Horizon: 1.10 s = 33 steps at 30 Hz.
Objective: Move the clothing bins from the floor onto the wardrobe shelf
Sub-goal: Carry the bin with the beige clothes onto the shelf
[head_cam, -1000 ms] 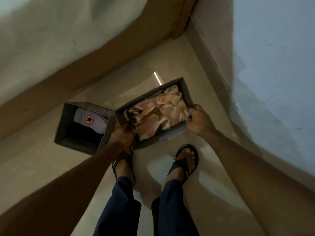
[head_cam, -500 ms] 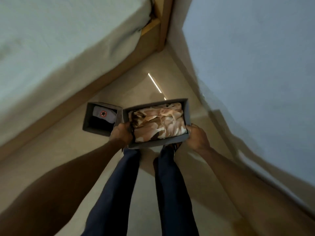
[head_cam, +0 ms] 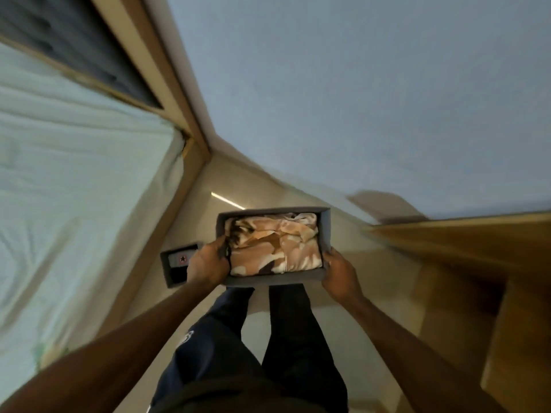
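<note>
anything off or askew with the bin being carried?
Nothing stands out. The grey bin is held roughly level, left hand and right hand gripping its short ends. The folded camouflage clothing sits inside, nothing spilling. The second bin sits upright on the floor.

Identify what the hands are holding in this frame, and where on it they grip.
A grey bin of camouflage clothing, gripped at its two short ends: left hand on the left end, right hand on the right.

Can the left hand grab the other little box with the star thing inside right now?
Probably not. The left hand is gripping the grey fabric bin of camouflage clothes, and the small grey bin with the star-patch garment sits down on the floor.
</note>
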Tool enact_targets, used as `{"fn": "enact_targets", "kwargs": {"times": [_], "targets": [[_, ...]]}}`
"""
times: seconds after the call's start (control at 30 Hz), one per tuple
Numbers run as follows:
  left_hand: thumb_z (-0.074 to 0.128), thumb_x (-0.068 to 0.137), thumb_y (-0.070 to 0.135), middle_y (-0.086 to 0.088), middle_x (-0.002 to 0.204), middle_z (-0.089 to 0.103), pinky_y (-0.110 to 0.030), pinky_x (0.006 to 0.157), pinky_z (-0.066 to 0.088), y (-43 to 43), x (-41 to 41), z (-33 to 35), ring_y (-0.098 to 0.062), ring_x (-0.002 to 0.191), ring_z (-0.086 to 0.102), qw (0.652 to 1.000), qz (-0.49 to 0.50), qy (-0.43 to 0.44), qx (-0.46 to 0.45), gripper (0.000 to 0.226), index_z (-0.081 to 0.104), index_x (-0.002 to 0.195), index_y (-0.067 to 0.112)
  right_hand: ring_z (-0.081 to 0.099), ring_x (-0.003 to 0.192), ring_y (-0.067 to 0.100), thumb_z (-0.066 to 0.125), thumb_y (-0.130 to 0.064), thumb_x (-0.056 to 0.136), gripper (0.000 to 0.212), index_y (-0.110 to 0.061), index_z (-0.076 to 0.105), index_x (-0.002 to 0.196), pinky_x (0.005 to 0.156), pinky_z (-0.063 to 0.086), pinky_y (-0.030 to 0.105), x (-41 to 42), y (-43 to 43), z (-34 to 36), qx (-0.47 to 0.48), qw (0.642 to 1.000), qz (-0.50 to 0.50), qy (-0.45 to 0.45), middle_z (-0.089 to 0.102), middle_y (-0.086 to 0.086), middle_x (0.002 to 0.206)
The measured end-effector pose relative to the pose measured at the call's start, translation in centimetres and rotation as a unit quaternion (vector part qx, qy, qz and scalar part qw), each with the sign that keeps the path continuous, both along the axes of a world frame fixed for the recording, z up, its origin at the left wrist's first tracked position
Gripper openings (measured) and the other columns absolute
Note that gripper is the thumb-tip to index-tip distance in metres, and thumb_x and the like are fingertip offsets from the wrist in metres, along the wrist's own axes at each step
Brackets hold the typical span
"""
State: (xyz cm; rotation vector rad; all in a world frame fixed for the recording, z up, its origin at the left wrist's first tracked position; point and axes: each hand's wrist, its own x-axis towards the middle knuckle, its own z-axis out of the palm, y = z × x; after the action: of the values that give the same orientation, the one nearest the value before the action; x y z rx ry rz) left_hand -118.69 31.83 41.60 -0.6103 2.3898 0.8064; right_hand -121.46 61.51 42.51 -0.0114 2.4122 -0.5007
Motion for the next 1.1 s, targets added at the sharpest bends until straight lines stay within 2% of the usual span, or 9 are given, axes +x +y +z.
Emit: {"fn": "enact_targets", "kwargs": {"times": [0.1, 0.23, 0.33, 0.4, 0.5, 0.7, 0.83, 0.97, 1.1], "targets": [[0.054, 0.091, 0.028, -0.006, 0.111, 0.070, -0.028, 0.068, 0.053, 0.2, 0.1, 3.8, -0.021, 0.091, 0.067, 0.999, -0.033, 0.022, 0.016, 0.041, 0.056, 0.132, 0.033, 0.056, 0.119, 0.028, 0.060, -0.004, 0.080, 0.053, -0.015, 0.056, 0.131, 0.093, 0.047, 0.031, 3.1, 1.1, 3.4, -0.029, 0.998, -0.053, 0.035, 0.054, 0.007, 0.136], [0.056, 0.091, 0.021, -0.002, 0.123, 0.065, -0.008, 0.054, 0.036, 2.8, -0.4, 7.3, 0.006, 0.070, 0.052, 0.988, -0.129, 0.050, 0.062, 0.049, 0.048, 0.139, 0.030, 0.051, 0.126, 0.034, 0.054, 0.004, 0.081, 0.053, -0.002, 0.052, 0.133, 0.101, 0.044, 0.036, 8.1, 4.3, 6.8, -0.024, 0.983, -0.164, 0.076, 0.049, 0.016, 0.141], [0.057, 0.090, 0.020, 0.000, 0.115, 0.067, -0.014, 0.050, 0.042, 6.5, -1.5, 8.5, 0.002, 0.068, 0.056, 0.978, -0.183, 0.063, 0.080, 0.050, 0.050, 0.138, 0.030, 0.047, 0.132, 0.031, 0.049, 0.006, 0.082, 0.057, -0.004, 0.047, 0.139, 0.104, 0.043, 0.034, 11.7, 6.9, 8.2, -0.017, 0.963, -0.249, 0.101, 0.044, 0.013, 0.147], [0.052, 0.087, 0.030, 0.001, 0.100, 0.073, -0.028, 0.046, 0.052, 10.0, -2.3, 8.9, -0.003, 0.060, 0.062, 0.966, -0.236, 0.072, 0.077, 0.046, 0.054, 0.133, 0.035, 0.047, 0.131, 0.029, 0.049, 0.005, 0.084, 0.055, -0.004, 0.048, 0.138, 0.105, 0.039, 0.029, 14.3, 9.0, 9.4, -0.013, 0.942, -0.309, 0.128, 0.047, 0.012, 0.146], [0.049, 0.085, 0.032, 0.003, 0.103, 0.072, -0.038, 0.060, 0.060, 15.5, -2.9, 9.7, -0.009, 0.068, 0.067, 0.945, -0.297, 0.087, 0.109, 0.051, 0.048, 0.135, 0.040, 0.049, 0.130, 0.027, 0.048, 0.001, 0.087, 0.050, -0.005, 0.050, 0.137, 0.099, 0.034, 0.019, 18.0, 12.3, 11.0, -0.001, 0.904, -0.398, 0.157, 0.048, 0.010, 0.145], [0.056, 0.084, 0.014, -0.003, 0.099, 0.071, -0.029, 0.064, 0.050, 29.1, -0.8, 15.1, -0.020, 0.071, 0.064, 0.893, -0.390, 0.176, 0.140, 0.053, 0.056, 0.131, 0.039, 0.042, 0.136, 0.028, 0.051, -0.003, 0.088, 0.051, -0.008, 0.049, 0.139, 0.108, 0.036, 0.031, 25.5, 19.8, 14.7, 0.038, 0.828, -0.521, 0.204, 0.044, 0.013, 0.148], [0.054, 0.085, 0.018, -0.005, 0.112, 0.072, -0.027, 0.070, 0.047, 36.3, 0.4, 17.5, -0.023, 0.092, 0.067, 0.863, -0.432, 0.204, 0.167, 0.049, 0.058, 0.130, 0.038, 0.052, 0.127, 0.030, 0.053, -0.004, 0.087, 0.049, -0.008, 0.052, 0.136, 0.099, 0.043, 0.032, 28.7, 23.7, 17.8, 0.065, 0.775, -0.576, 0.251, 0.051, 0.013, 0.142], [0.055, 0.084, 0.022, 0.003, 0.108, 0.071, -0.023, 0.065, 0.043, 43.5, 1.2, 20.9, -0.013, 0.082, 0.061, 0.832, -0.463, 0.221, 0.210, 0.049, 0.058, 0.129, 0.039, 0.053, 0.125, 0.030, 0.054, -0.003, 0.086, 0.047, -0.009, 0.056, 0.133, 0.099, 0.044, 0.032, 31.1, 27.4, 20.8, 0.094, 0.716, -0.621, 0.303, 0.057, 0.014, 0.136], [0.055, 0.086, 0.013, 0.007, 0.103, 0.065, -0.022, 0.066, 0.044, 50.5, 2.1, 24.7, -0.012, 0.084, 0.058, 0.789, -0.482, 0.234, 0.302, 0.043, 0.064, 0.123, 0.032, 0.066, 0.099, 0.028, 0.056, -0.008, 0.088, 0.044, -0.014, 0.059, 0.131, 0.073, 0.043, 0.022, 33.1, 31.5, 23.1, 0.120, 0.665, -0.655, 0.336, 0.070, 0.012, 0.116]]}}
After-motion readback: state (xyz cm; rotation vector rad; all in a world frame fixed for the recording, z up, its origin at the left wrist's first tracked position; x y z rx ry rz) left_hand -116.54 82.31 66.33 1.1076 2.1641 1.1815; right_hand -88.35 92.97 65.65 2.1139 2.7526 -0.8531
